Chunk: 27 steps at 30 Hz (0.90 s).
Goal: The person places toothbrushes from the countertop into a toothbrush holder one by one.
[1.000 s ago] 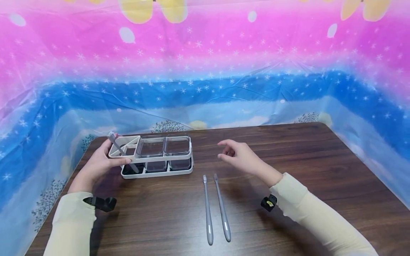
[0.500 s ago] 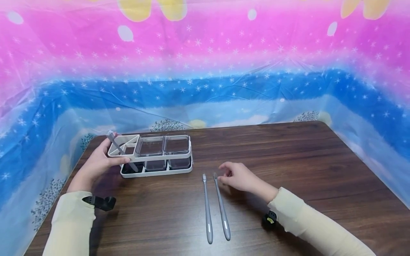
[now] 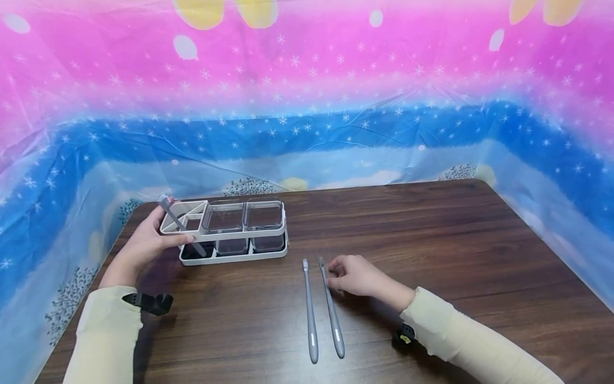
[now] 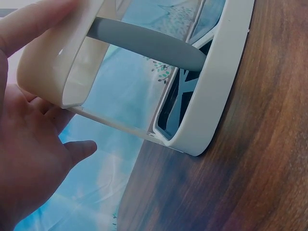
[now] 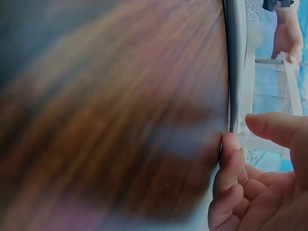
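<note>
My left hand grips the left end of a white two-tier toothbrush holder, its thumb along the front of the upper rim. One grey toothbrush leans in the holder's left section; its thick handle end reaches the lower tier in the left wrist view. Two more grey toothbrushes lie on the table, a left one and a right one. Beside the right one's head, my right hand has loosely bent fingers, with thumb and forefinger apart. In the right wrist view its fingertips are at the toothbrush; contact is unclear.
Two clear cups sit side by side in the holder's middle and right sections. A brown wood-grain table carries everything. Behind it hangs a pink and blue patterned cloth.
My right hand has come down and towards me, from above the toothbrushes to beside the right one's head. The left hand keeps its grip on the holder.
</note>
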Tool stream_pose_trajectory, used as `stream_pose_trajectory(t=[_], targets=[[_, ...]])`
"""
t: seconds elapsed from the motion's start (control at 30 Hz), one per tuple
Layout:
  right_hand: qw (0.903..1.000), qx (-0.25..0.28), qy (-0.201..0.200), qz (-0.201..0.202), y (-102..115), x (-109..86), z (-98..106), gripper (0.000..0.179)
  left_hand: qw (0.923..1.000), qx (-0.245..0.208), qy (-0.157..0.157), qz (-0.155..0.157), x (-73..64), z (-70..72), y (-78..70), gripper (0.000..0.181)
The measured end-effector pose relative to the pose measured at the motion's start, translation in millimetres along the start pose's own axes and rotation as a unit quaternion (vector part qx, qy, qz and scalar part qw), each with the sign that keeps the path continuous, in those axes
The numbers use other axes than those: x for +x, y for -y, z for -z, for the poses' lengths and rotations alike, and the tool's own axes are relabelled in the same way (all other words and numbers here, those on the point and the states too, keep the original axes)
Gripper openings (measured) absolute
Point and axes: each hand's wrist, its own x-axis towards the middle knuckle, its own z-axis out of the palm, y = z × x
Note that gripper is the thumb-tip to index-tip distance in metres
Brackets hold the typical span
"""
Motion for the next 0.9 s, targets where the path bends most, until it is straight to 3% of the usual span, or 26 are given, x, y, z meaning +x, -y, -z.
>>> stream_pose_trajectory(t=[0.47, 0.9], targets=[[0.998, -0.058, -0.022, -0.006, 11, 1.2, -6, 0.044, 1.0, 0.005, -0.005, -0.004, 0.6, 0.0, -0.2, 0.104], [0.9972, -0.067, -0.033, -0.006, 13, 1.6, -10, 0.043, 1.0, -0.005, 0.004, -0.005, 1.6, 0.0, 3.2, 0.101]])
